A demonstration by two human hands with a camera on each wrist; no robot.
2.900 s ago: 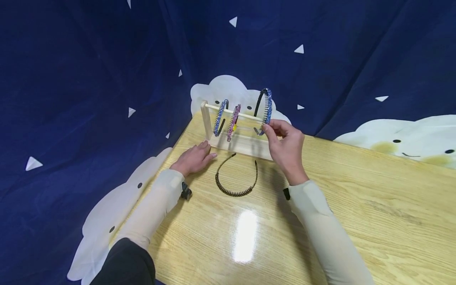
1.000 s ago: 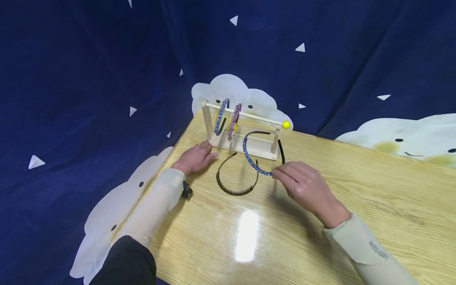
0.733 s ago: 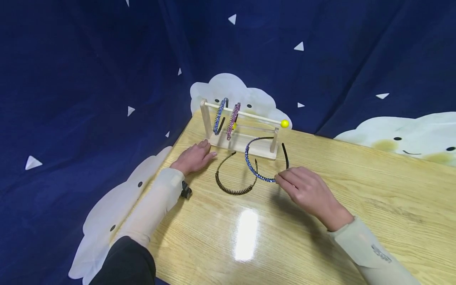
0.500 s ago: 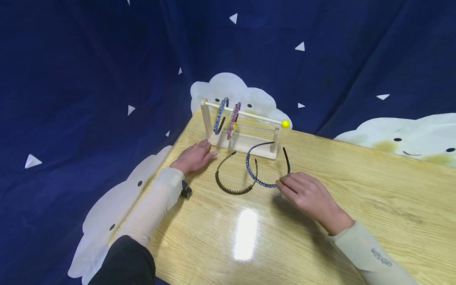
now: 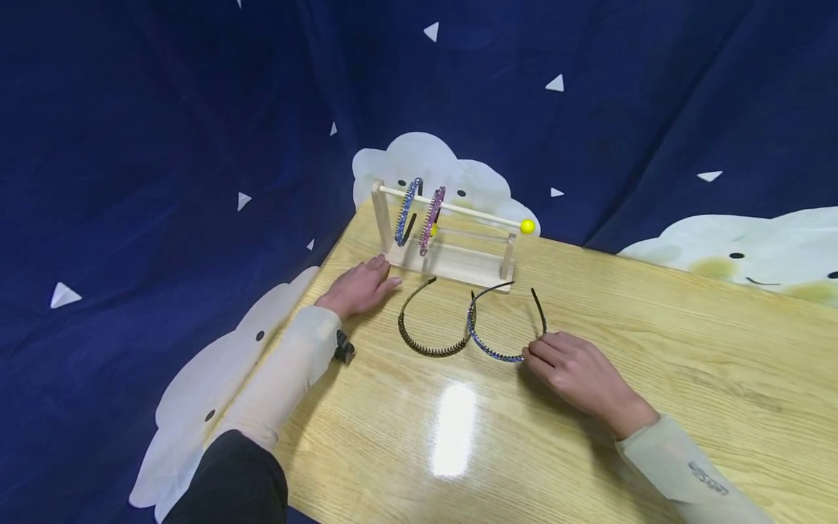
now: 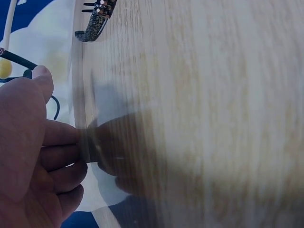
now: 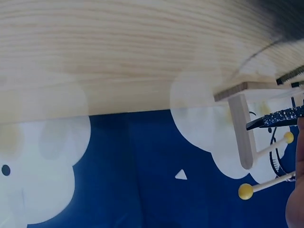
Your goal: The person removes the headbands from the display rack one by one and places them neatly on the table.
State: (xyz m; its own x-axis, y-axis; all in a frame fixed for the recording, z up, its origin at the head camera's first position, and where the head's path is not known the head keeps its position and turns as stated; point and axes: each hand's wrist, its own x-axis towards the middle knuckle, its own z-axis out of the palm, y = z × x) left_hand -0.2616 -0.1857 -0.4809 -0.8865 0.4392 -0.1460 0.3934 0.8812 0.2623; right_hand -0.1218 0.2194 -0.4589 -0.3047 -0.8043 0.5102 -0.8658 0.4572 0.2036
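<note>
Between right thumb and fingers, my right hand (image 5: 579,372) pinches a blue glitter headband (image 5: 495,356), low over the table with its ends toward the rack. Its left side overlaps or meets the right arm of a dark brown toothed headband (image 5: 432,352) lying on the wood; contact with the table is unclear. Fingertips of my left hand (image 5: 358,289) touch the left end of the wooden rack (image 5: 471,266), fingers fairly straight. Another blue glitter headband (image 5: 403,216) and a pink glitter headband (image 5: 431,222) hang on the rack's upper rod (image 5: 481,214).
A yellow ball (image 5: 527,226) caps the upper rod's right end. A lower rod (image 5: 471,234) runs behind, with a yellow ball at its left. Wooden tabletop (image 5: 687,378) spreads to the right. A blue curtain (image 5: 589,131) with white clouds closes off back and left.
My right hand has taken the blue headband off the rod's right end, turned it flat, and lowered it rightward and toward me beside the brown one. My left hand has stayed put.
</note>
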